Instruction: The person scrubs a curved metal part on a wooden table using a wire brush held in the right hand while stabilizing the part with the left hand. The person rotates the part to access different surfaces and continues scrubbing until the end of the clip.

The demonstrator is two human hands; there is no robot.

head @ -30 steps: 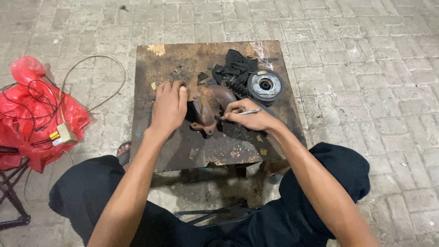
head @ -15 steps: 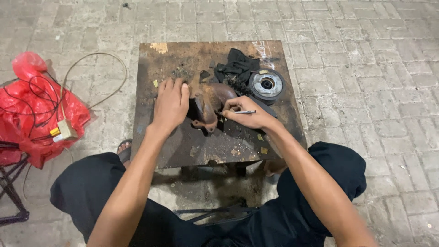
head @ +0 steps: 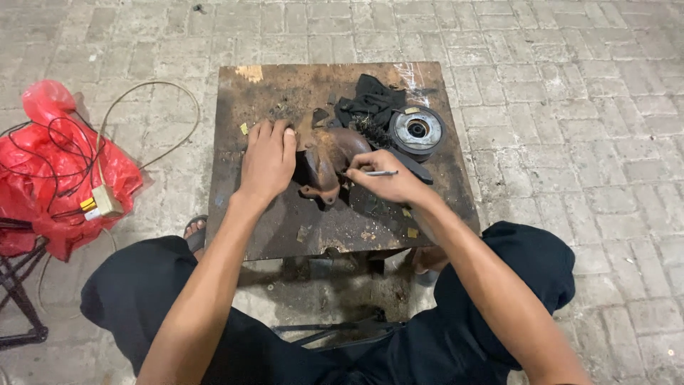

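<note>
Red plastic bag (head: pixel 50 178), one, far out to the left of the left hand, on the brick floor (head: pixel 570 107). Dark wires (head: pixel 50 142) looped on it plus one small beige box (head: pixel 105 201); can't tell what is inside the bag. No other container seen.

Counts: one rusty metal table (head: pixel 442 192) under both hands. One rusty pipe part (head: pixel 328 164), curved, lying on the table between the two hands. One round metal disc (head: pixel 417 130) just beyond the right hand, up and to its right. One black rag (head: pixel 370 100) beyond the hands, touching the disc's left side. One thin metal tool (head: pixel 377 172) in the right hand. A few small yellowish scraps on the table near the hands, too small to identify. One black stand (head: pixel 18 292) at far left, near the left knee.

Left hand (head: pixel 267 160): flat, fingers together, palm down, pressing on the left end of the pipe part, fingertips reaching the table beyond it.

Right hand (head: pixel 392 185): curled, pinching the thin tool like a pen, its tip pointing left at the pipe part's right side. Hand sits just right of the part; can't tell if the tip touches it.

One sandalled foot (head: pixel 196 232) shows below the left forearm, beside the table edge.
</note>
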